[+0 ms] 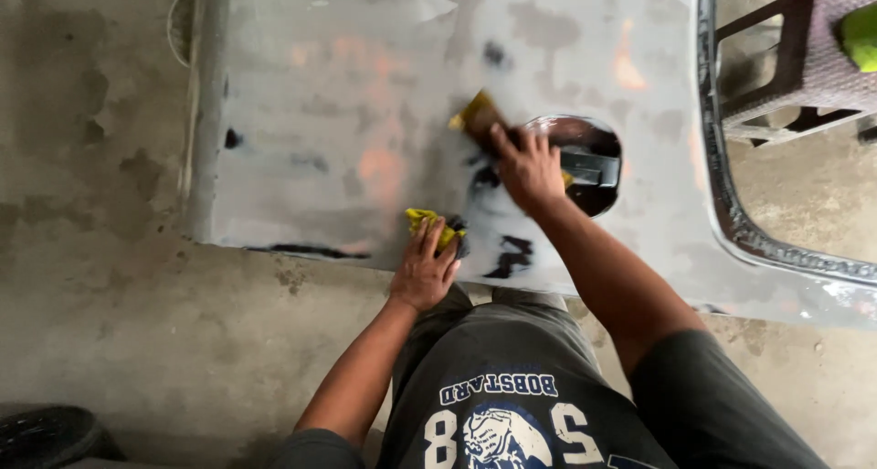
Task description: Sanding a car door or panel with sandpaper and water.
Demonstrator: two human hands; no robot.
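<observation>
A grey, patchy car body panel (329,113) lies flat on the concrete floor in front of me. My right hand (527,168) presses a brown sanding pad (478,115) against the panel, just left of a round dark opening (585,161). At the panel's near edge my left hand (424,270) rests on a yellow cloth (426,221). Dark smears mark the surface between the two hands.
A brown wicker stool (804,58) stands at the upper right with a green thing (861,35) on it. The panel's curved window edge (740,222) runs down the right side. A black tyre (46,437) shows at the lower left.
</observation>
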